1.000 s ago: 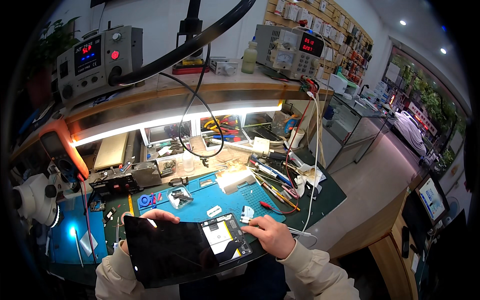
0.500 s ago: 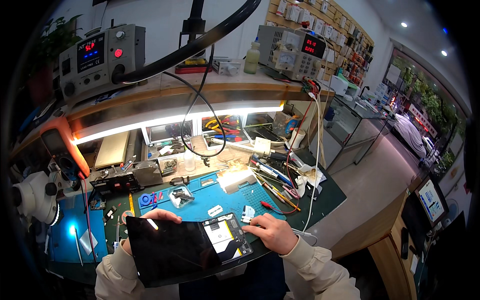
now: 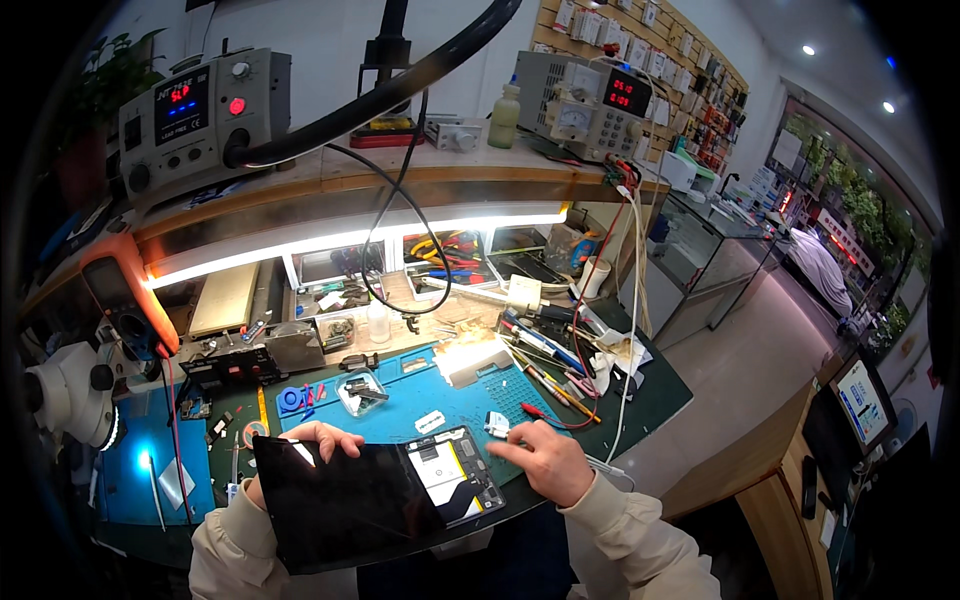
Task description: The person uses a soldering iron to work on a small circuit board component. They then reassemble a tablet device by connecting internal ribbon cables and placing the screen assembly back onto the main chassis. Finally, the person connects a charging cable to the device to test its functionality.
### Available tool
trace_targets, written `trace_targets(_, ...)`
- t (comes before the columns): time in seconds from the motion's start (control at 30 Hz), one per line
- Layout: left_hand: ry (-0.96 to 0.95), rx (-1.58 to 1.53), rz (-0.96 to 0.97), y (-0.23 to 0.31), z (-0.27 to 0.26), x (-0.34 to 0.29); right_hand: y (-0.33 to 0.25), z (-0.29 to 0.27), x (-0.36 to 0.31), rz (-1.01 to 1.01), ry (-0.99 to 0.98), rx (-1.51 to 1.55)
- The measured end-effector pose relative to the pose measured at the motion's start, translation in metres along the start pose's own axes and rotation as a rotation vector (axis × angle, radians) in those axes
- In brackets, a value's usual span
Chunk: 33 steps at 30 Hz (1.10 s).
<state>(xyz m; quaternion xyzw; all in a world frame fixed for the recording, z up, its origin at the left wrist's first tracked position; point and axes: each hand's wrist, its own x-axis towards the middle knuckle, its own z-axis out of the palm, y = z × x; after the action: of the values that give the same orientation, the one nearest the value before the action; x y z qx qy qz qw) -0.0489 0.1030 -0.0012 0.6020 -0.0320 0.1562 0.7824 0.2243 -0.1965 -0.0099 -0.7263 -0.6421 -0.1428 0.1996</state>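
Note:
A tablet with its black screen [image 3: 340,500] shifted to the left lies at the front edge of the bench. Its uncovered right part shows a white battery [image 3: 437,470] with yellow edging and a dark frame. My left hand [image 3: 322,440] grips the screen's left side, thumb and fingers at the upper edge. Beside the tablet's right edge is my right hand [image 3: 545,460], fingers bent and fingertips drawn together; what they hold, if anything, is hidden. A small white plug-like piece [image 3: 496,424] lies just beyond those fingers. A white flat piece [image 3: 430,422] rests on the blue mat [image 3: 410,400].
Pens and screwdrivers [image 3: 555,370] lie beyond my right hand, near red and white cables. A clear box [image 3: 362,393] stands on the mat. Left are a microscope [image 3: 75,395] and an orange multimeter [image 3: 130,300]. A power supply [image 3: 585,105] sits on the shelf.
My right hand's fingers have shifted slightly at the tablet's right edge, exposing more of the white plug-like piece. My left hand's fingers have spread a little. The power supply's lower reading has changed.

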Motion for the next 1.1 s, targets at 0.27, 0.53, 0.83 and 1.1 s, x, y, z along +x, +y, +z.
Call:
trace_targets(0.27, 0.011, 0.034, 0.073, -0.004, 0.008, 0.009, -0.055, -0.032, 0.008, 0.13, 0.098, 0.438)
trace_targets(0.53, 0.051, 0.348, 0.074, 0.019, 0.05, 0.034, -0.127, -0.051, 0.044, -0.06, -0.007, 0.31)
trace_targets(0.83, 0.156, 1.222, 0.123, 0.016, 0.07, -0.029, -0.113, -0.024, 0.038, 0.039, 0.138, 0.287)
trace_targets(1.1, -0.029, 1.695, 0.001, -0.008, 0.097, -0.096, -0.118, -0.013, 0.032, 0.312, 0.248, 0.601)
